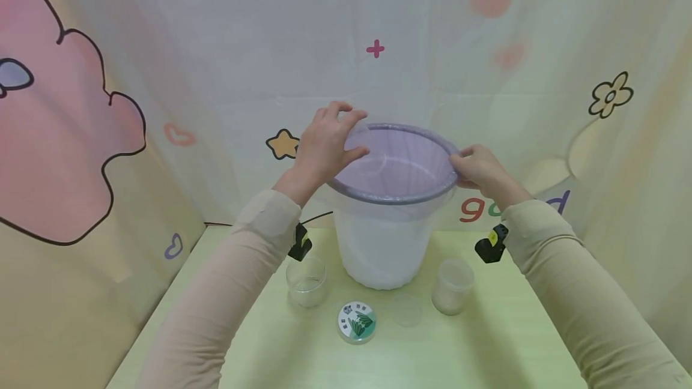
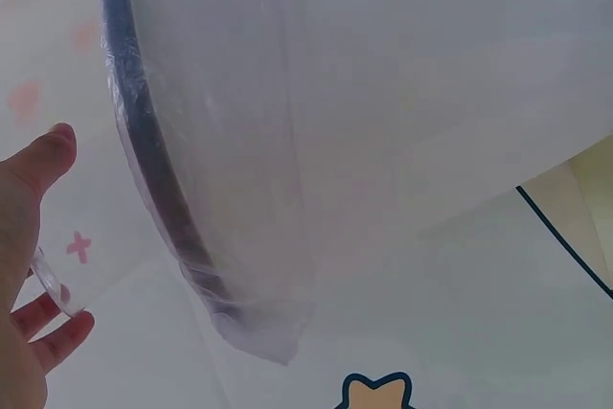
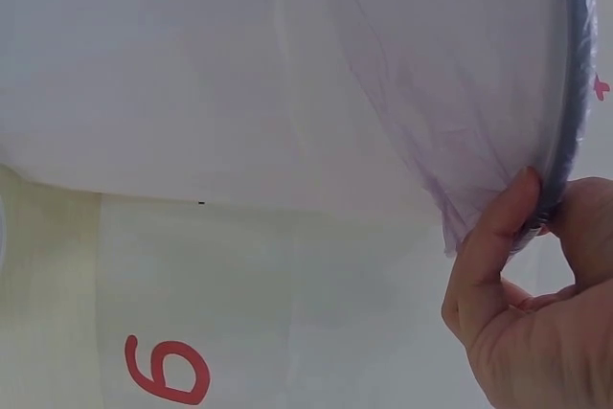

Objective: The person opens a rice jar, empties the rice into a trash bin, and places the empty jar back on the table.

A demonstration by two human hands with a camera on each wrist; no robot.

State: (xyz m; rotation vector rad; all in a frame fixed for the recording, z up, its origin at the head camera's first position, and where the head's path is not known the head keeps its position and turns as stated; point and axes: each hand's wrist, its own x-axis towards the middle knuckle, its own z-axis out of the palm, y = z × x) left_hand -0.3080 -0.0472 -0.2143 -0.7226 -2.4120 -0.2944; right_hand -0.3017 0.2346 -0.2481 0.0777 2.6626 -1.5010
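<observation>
Back sheet (image 1: pixel 324 35), right of the bucket (image 1: pixel 384 251): red "g" (image 1: pixel 472 209), part of a green letter (image 1: pixel 494 208), looks like "o", then purple "d" (image 1: pixel 559 202). Right sleeve (image 1: pixel 535 224) covers the bit between, so full word not readable. Same red "g" shows turned in the right wrist view. Red plus sign (image 1: pixel 375 48) on the sheet above the bucket; pinkish in left wrist view. Round lid (image 1: pixel 357 322) on the table: white/green label, dark characters, too small to read.
</observation>
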